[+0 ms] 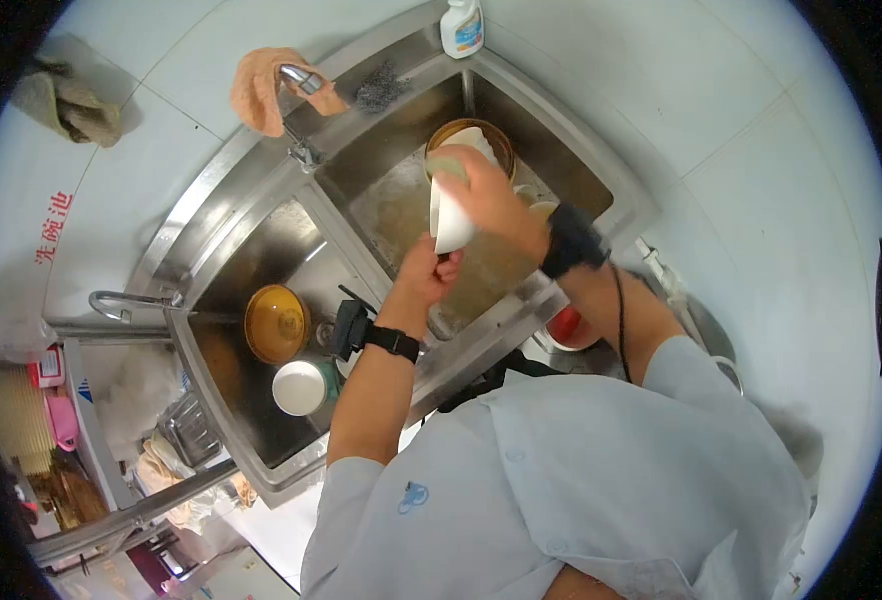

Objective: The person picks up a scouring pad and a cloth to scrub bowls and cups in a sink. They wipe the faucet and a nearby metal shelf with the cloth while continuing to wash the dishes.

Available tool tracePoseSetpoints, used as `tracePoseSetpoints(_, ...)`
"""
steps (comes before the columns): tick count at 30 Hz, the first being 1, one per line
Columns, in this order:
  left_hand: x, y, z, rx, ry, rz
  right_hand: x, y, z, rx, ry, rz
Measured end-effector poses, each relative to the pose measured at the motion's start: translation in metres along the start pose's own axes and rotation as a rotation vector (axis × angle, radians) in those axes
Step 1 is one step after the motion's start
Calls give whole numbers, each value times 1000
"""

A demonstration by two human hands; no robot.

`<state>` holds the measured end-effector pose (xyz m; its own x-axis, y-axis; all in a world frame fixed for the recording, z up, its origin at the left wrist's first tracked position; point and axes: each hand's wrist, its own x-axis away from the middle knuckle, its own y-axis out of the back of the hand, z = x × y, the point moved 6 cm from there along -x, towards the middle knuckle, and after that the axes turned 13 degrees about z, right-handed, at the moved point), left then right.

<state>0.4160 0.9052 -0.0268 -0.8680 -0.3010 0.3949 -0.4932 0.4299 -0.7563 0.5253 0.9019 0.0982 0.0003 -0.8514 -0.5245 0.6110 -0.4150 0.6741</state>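
Observation:
Over the right basin, a white bowl (454, 222) is tilted on its side between my hands. My left hand (427, 270) grips its lower edge with closed fingers. At its upper side is my right hand (476, 190), slightly blurred, pressing a greenish cloth or sponge (448, 160) against it. Just behind, a brown-rimmed bowl (501, 142) with a white dish in it sits in the cloudy water (501, 275) of the basin. Another pale dish (541, 210) is partly hidden by my right wrist.
The left basin holds an amber bowl (277, 323) and a white bowl (300, 388). A faucet (304, 154) with an orange cloth (258, 92), a dark scrubber (382, 88) and a spray bottle (462, 29) are along the back. A red item (567, 325) is beside the sink front.

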Motion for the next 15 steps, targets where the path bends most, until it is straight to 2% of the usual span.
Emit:
tracePoseSetpoints(2,6,-6,0,-31,40,35,3,-26,-53,-787,-640,355)
tracePoseSetpoints(3,8,-10,2,-58,68,70,11,-29,-57,-792,-649,338)
tracePoseSetpoints(4,9,-10,4,-70,80,73,20,-40,-58,-1153,-672,292)
tracePoseSetpoints(5,9,-11,9,48,102,108,23,-50,-59,-1512,-671,243)
tracePoseSetpoints(6,8,-12,15,173,121,142,30,-45,-49,-1519,-633,123)
tracePoseSetpoints(7,5,-8,20,173,122,143,37,-52,-45,-1518,-634,123)
tracePoseSetpoints(9,2,-10,25,367,27,228,53,-71,-45,-1693,-691,-105)
tracePoseSetpoints(10,1,-11,29,372,24,223,61,-74,-43,-1611,-688,-157)
tracePoseSetpoints(11,-1,-8,28,415,-29,149,67,-79,-39,-1615,-689,-151)
tracePoseSetpoints(13,1,-8,25,460,-91,70,70,-68,-26,-1347,-591,-221)
tracePoseSetpoints(15,5,-4,23,446,-131,-23,75,-63,-13,-1241,-595,-150)
